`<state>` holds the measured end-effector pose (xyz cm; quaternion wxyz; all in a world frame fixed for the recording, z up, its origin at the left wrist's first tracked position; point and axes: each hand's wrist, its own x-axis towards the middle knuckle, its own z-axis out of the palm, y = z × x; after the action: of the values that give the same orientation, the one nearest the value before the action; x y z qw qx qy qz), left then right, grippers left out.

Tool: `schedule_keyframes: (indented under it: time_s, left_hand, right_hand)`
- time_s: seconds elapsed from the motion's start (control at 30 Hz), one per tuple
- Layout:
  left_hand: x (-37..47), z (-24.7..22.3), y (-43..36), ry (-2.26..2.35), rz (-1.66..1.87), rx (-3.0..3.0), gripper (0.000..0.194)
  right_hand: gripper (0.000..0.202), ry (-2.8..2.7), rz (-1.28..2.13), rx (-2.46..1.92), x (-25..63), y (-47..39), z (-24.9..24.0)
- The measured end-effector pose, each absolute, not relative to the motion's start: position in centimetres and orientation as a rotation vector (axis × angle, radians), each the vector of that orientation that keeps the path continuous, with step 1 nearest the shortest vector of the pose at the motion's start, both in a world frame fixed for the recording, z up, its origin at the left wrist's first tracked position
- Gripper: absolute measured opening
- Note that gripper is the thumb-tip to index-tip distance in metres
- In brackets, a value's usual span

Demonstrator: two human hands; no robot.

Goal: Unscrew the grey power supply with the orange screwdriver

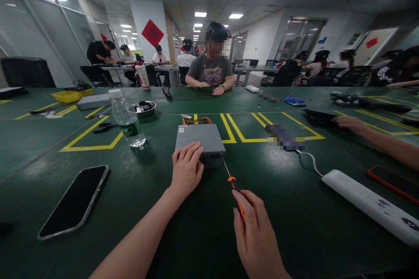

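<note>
A grey computer power supply (199, 136) lies on the green table, with a bundle of coloured wires (198, 120) at its far side. My left hand (187, 166) grips its near left part, fingers over the top and thumb against the front face. In my right hand (257, 231) is a screwdriver (233, 185) with an orange and black handle. The thin shaft points up and left, and its tip is at the near right corner of the power supply. Whether the tip sits in a screw is too small to tell.
On the left are a phone (75, 202), a water bottle (128, 120) and a metal bowl (145, 108). To the right lie a white power strip (369, 205) and an orange-edged phone (394, 181). Another person's hand (352, 124) holds a dark object. Someone sits opposite (211, 67).
</note>
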<state>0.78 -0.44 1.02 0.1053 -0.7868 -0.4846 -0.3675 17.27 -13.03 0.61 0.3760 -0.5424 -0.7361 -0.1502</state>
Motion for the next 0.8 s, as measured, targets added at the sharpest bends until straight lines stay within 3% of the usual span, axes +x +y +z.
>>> schedule_keyframes:
  time_s: [0.27,0.53,0.8]
  left_hand:
    - [0.8,1.1,-0.5,-1.421,-1.078,-2.314,0.033]
    - [0.8,1.0,-0.5,-1.423,-1.086,-2.313,0.034]
    - [0.9,1.1,-0.5,-1.425,-1.106,-2.316,0.035]
  right_hand:
    - [0.03,-1.743,-0.271,-1.524,18.7,-12.6,1.4]
    - [0.029,-1.904,-0.491,-1.406,17.7,-13.0,1.0]
    - [0.035,-1.853,-0.3,-1.53,17.3,-13.1,0.2]
